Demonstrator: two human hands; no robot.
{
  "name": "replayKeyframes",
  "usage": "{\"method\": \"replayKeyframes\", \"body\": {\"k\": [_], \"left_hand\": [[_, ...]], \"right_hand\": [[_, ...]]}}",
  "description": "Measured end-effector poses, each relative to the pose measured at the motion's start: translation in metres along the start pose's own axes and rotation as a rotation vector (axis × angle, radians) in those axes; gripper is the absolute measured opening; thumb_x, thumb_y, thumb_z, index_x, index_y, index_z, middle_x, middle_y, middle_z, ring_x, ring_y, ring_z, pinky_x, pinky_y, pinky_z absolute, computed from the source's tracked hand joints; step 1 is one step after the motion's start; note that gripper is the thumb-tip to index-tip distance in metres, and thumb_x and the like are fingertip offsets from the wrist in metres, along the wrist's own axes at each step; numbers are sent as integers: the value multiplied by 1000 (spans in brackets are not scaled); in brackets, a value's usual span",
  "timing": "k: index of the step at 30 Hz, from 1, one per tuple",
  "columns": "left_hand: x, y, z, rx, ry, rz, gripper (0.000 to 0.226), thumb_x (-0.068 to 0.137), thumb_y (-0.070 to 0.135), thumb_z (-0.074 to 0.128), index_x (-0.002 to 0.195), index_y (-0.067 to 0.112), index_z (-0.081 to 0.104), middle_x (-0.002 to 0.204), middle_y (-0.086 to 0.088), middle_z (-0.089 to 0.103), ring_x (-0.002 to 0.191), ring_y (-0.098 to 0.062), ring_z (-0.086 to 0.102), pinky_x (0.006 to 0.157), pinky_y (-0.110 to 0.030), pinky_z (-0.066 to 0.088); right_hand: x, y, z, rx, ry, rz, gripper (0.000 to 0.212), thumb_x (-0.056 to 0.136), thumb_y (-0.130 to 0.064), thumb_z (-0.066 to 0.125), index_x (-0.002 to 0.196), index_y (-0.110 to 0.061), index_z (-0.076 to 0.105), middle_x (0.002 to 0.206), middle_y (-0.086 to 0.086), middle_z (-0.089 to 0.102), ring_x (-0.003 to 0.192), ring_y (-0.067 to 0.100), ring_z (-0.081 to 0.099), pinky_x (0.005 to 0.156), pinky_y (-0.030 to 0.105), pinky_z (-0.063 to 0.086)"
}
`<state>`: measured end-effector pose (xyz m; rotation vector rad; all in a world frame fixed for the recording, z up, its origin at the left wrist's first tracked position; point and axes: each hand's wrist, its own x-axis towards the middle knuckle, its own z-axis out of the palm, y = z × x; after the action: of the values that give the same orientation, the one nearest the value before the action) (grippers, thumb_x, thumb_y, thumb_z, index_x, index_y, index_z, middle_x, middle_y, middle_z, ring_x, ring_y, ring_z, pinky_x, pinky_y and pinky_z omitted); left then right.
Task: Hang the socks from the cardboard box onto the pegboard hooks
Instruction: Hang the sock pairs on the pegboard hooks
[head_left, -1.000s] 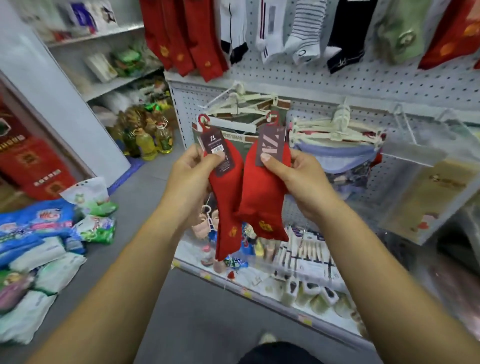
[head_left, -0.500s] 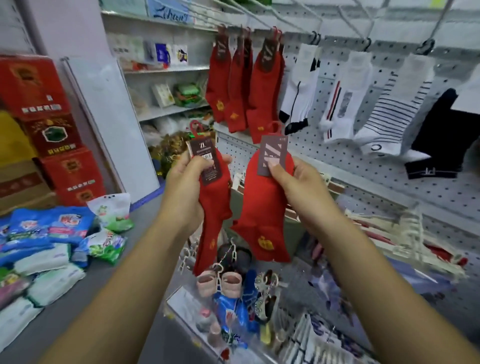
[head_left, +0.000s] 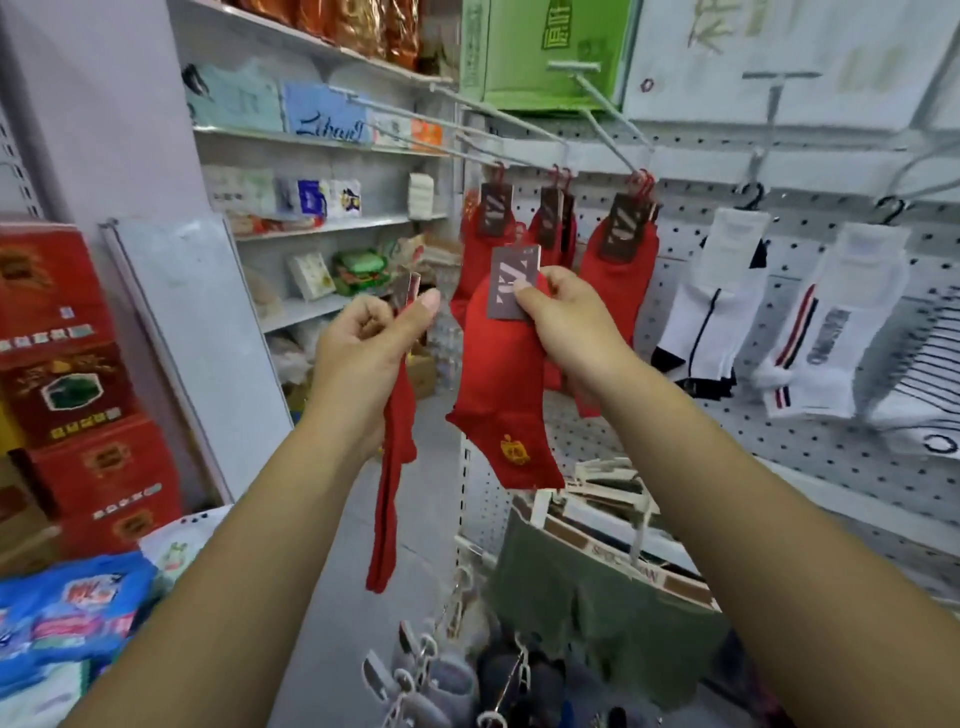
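Note:
My left hand (head_left: 363, 353) pinches the card tag of a red sock pair (head_left: 392, 467) that hangs edge-on below it. My right hand (head_left: 566, 317) pinches the dark tag of a second red sock pair (head_left: 498, 395), its gold emblem facing me. Both are held up in front of the white pegboard (head_left: 753, 447). Behind them, three bunches of matching red socks (head_left: 618, 260) hang from long metal hooks (head_left: 608, 124) along the top rail. The cardboard box is out of view.
White, striped and black-trimmed socks (head_left: 826, 332) hang on hooks to the right. Green underwear on hangers (head_left: 597, 587) and clips hang below my hands. Stacked red boxes (head_left: 78, 384) and blue packs (head_left: 67, 618) stand at the left, shelves of goods (head_left: 322, 218) behind.
Both hands rose with their socks, and my view tilted up to the hook rail. The left sock has turned edge-on. The hanging red socks now sit just behind my hands.

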<state>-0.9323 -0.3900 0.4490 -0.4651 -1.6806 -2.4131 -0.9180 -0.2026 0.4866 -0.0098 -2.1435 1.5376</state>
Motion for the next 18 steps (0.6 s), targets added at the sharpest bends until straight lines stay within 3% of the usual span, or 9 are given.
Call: {"method": "replayKeyframes", "body": {"k": [2,4,6,8,9,12,15,18], "left_hand": [[29,3,-10,-24,-39,7,37,86,31,81,68,21,50,54,8,53,42,-4,50,42,-16,42],[55,5,-18,-56,-85,10,23,89,28,77,76,16,63,57,9,63,47,-5,58,45,-17,47],[78,4,-24,-112,-114,5,12,92,21,73,93,9,73,81,-5,76,73,-14,71,68,-28,59],[99,2,-31,-113,-123,28,12,94,10,69,104,8,75,102,-12,77,96,-20,71,93,-36,57],[109,0,-35,-102,-132,36,15,95,5,67,106,9,76,105,-10,78,99,-18,71,94,-34,56],[132,-5,-42,-90,-180,39,26,95,-5,63,107,14,76,103,-3,80,96,-12,75,80,-23,59],[149,-7,-45,-58,-227,44,36,95,-8,62,109,21,77,107,1,80,100,-13,75,77,-23,60],[160,-6,-47,-43,-251,47,39,96,-8,61,112,24,77,108,-3,79,99,-16,76,75,-24,60]], "right_hand": [[30,-3,18,3,45,-21,15,101,-23,57,114,-18,64,113,10,73,104,28,70,96,50,54],[58,-4,32,-3,83,-28,11,101,-20,57,111,-19,63,112,7,73,106,26,69,100,49,53],[82,-4,43,-36,111,-19,10,101,-20,57,108,-21,64,111,6,73,104,25,70,99,48,53],[104,-5,51,-84,149,-24,13,100,-22,57,110,-17,64,111,8,72,103,27,69,97,47,54],[113,-6,55,-97,172,-31,15,100,-23,57,111,-16,65,110,8,72,103,27,69,95,45,55],[136,-9,62,-87,231,-58,19,102,-24,57,113,-11,65,110,12,71,101,28,68,91,44,54],[154,-11,62,-83,290,-61,23,102,-22,56,113,-4,63,108,20,70,90,31,65,81,47,54],[166,-13,64,-92,297,-25,22,103,-19,55,117,-4,63,113,22,70,95,33,68,90,50,54]]}}
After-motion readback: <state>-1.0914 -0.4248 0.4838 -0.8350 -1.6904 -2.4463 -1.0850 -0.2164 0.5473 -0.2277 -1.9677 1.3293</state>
